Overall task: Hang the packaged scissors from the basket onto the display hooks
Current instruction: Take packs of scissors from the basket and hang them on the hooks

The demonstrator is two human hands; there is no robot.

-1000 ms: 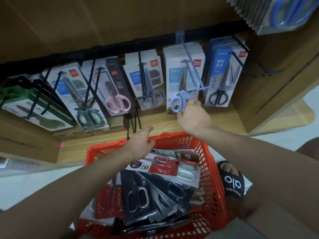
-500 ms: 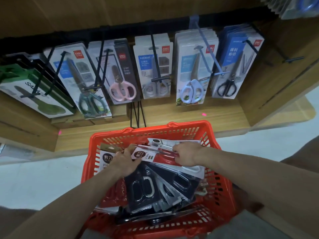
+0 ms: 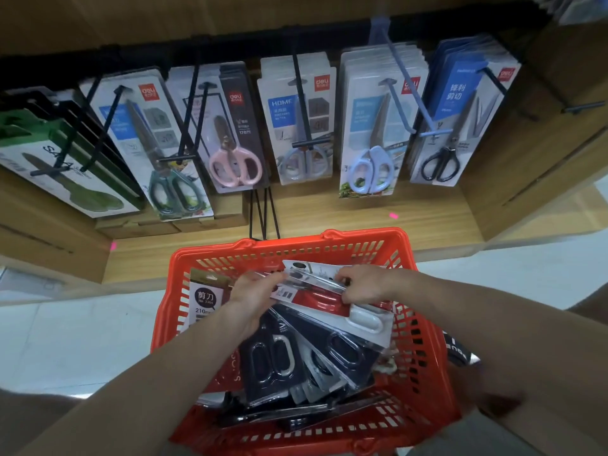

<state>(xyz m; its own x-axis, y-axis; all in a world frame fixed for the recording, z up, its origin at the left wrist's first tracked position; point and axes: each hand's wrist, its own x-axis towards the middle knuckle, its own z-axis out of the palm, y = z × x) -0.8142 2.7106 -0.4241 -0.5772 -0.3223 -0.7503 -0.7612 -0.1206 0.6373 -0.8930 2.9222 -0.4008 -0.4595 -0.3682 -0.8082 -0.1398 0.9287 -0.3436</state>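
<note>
The left hand is pinching the left end of a red-and-white scissors pack lying atop the pile in the red basket; the right hand is gripping its middle.

The red-and-white packaged scissors lie partly under both hands — the fingertips' hold is hidden. Lower dark blister packs overlap, their labels unreadable. The orange plastic basket has its near rim cut off by the frame's bottom edge. Top right, hanging grey packs are blurred and cropped.
</note>
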